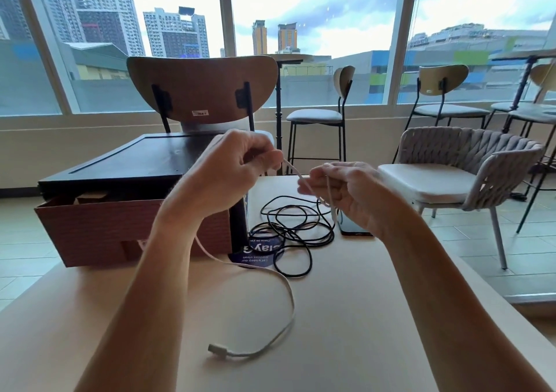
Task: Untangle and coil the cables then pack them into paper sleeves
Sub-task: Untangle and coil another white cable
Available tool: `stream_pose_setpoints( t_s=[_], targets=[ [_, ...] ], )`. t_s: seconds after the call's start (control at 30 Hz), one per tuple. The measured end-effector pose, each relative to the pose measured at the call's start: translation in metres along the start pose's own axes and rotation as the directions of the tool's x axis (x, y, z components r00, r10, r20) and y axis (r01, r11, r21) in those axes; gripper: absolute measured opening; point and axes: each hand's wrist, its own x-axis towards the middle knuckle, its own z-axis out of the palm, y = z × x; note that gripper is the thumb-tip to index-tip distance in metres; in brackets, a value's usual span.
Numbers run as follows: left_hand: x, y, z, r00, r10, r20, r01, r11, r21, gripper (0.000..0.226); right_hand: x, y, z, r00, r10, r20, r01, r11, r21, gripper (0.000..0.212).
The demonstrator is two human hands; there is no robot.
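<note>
We hold the white cable [290, 295] raised above the tabletop [346, 316] with both hands. The left hand [231, 169] has its fingers curled round it, the right hand [346, 193] pinches it with curled fingers, and a short stretch runs between them. From the left hand the cable drops behind the forearm and loops over the middle of the tabletop, its plug lying toward the near edge. The black cable [294, 229] lies tangled toward the far edge, just beside a phone [350, 230] and near a cardboard box [99, 232] at the far left corner.
</note>
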Motion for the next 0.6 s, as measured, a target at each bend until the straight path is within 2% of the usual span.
stream_pose_setpoints(
  t_s=[0.13, 0.3, 0.47, 0.6],
  targets=[
    [0.002, 0.000, -0.001, 0.966, 0.038, -0.255, -0.045, 0.999, -0.021, 0.023, -0.006, -0.001, 0.004, 0.958, 0.084, 0.274, -0.051, 0.991, -0.126, 0.029],
    [0.004, 0.002, 0.005, 0.898, 0.013, -0.440, -0.042, 0.998, -0.056, 0.022, -0.008, -0.002, 0.005, 0.853, -0.016, 0.521, 0.010, 1.000, 0.015, 0.031],
    [0.004, -0.009, 0.014, 0.918, -0.007, -0.397, 0.000, 1.000, -0.016, 0.013, -0.007, -0.006, 0.002, 0.797, -0.122, 0.591, -0.028, 0.971, 0.238, 0.031],
    [0.004, -0.010, 0.022, 0.944, 0.044, -0.328, -0.013, 0.995, 0.097, 0.011, -0.003, -0.009, 0.001, 0.739, -0.154, 0.656, -0.185, 0.890, 0.416, 0.028]
  ],
)
